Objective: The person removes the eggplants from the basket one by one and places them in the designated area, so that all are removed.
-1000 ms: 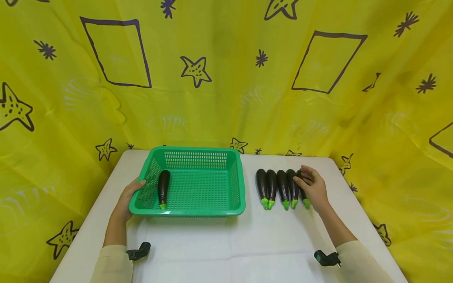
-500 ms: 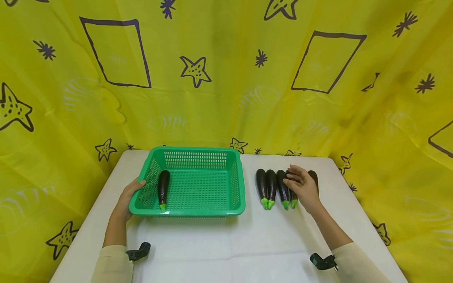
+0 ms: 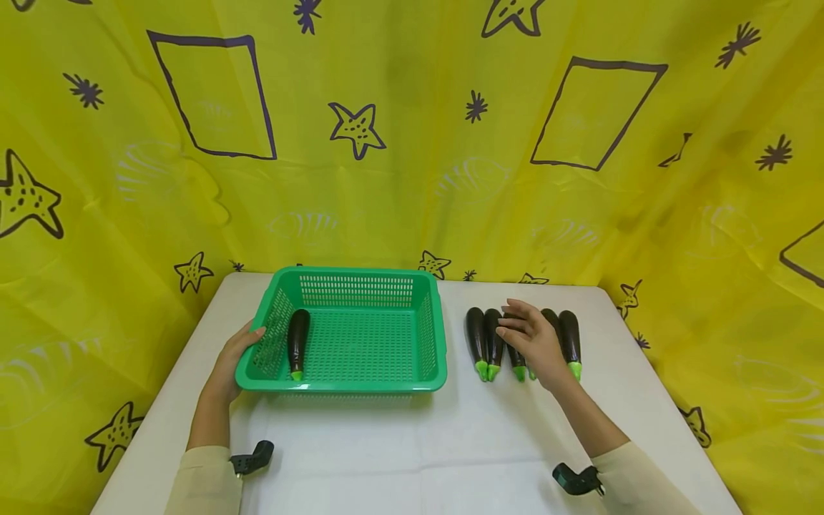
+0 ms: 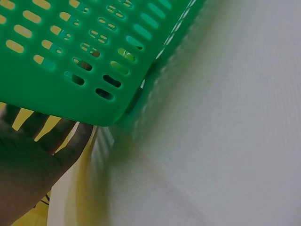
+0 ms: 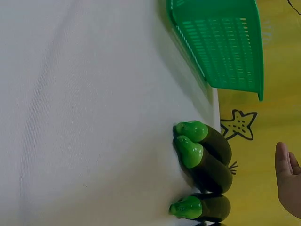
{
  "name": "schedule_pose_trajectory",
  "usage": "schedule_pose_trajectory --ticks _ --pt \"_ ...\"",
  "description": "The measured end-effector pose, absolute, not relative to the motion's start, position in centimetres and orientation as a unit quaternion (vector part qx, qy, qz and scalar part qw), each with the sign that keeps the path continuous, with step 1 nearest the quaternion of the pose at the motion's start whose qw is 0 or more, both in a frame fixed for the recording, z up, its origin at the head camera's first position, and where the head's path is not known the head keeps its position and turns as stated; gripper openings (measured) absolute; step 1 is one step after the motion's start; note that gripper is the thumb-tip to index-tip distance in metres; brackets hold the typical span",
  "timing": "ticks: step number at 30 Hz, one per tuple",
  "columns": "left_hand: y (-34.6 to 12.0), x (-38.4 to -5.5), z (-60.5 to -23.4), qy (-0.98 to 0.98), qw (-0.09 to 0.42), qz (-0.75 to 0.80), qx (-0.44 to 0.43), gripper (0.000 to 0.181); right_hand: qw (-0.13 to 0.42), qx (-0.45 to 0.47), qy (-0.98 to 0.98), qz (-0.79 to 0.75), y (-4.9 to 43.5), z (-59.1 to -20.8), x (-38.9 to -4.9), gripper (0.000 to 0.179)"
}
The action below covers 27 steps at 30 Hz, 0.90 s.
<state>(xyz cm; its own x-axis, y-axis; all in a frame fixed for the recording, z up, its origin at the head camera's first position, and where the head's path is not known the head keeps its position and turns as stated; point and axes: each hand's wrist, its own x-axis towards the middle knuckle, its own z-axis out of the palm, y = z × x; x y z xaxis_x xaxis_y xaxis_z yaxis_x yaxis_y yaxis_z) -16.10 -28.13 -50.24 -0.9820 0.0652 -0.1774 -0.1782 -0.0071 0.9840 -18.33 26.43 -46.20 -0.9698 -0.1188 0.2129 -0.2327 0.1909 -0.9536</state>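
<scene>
A green plastic basket (image 3: 360, 350) stands at the left of the white table, with one dark eggplant (image 3: 297, 345) lying lengthwise inside near its left wall. My left hand (image 3: 225, 363) grips the basket's left side, thumb over the rim; in the left wrist view its fingers (image 4: 61, 136) lie against the outside. To the right, a row of several eggplants (image 3: 476, 340) lies with green stem ends towards me. My right hand (image 3: 539, 347) is over the middle of that row, fingers extended and apart, holding nothing and hiding part of it. The right wrist view shows green stem ends (image 5: 190, 151) near that hand.
A white cloth covers the table (image 3: 386, 443). Behind it and at both sides hangs a yellow curtain (image 3: 412, 200) with drawn stars and frames. Each wrist carries a small black camera (image 3: 253, 458).
My right hand has moved left along the row, from its right end to its middle, uncovering the eggplants at the right. My left hand and the basket have stayed put.
</scene>
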Motion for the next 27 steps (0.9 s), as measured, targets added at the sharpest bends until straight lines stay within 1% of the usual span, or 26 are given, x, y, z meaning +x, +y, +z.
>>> schedule_pose_trajectory --ticks 4,14,27 --pt "-28.2 -16.1 -50.1 0.698 0.078 0.711 -0.038 0.065 0.032 0.119 -0.762 0.636 25.7 -45.9 -18.3 0.06" --pt "-28.2 -16.1 -50.0 0.7 0.079 0.708 -0.04 0.065 0.006 0.139 -0.741 0.656 23.2 -45.9 -18.1 0.059" --pt "-28.4 -16.3 -50.0 0.703 0.076 0.706 -0.038 0.065 -0.007 0.163 -0.721 0.673 19.8 -45.3 -18.1 0.056"
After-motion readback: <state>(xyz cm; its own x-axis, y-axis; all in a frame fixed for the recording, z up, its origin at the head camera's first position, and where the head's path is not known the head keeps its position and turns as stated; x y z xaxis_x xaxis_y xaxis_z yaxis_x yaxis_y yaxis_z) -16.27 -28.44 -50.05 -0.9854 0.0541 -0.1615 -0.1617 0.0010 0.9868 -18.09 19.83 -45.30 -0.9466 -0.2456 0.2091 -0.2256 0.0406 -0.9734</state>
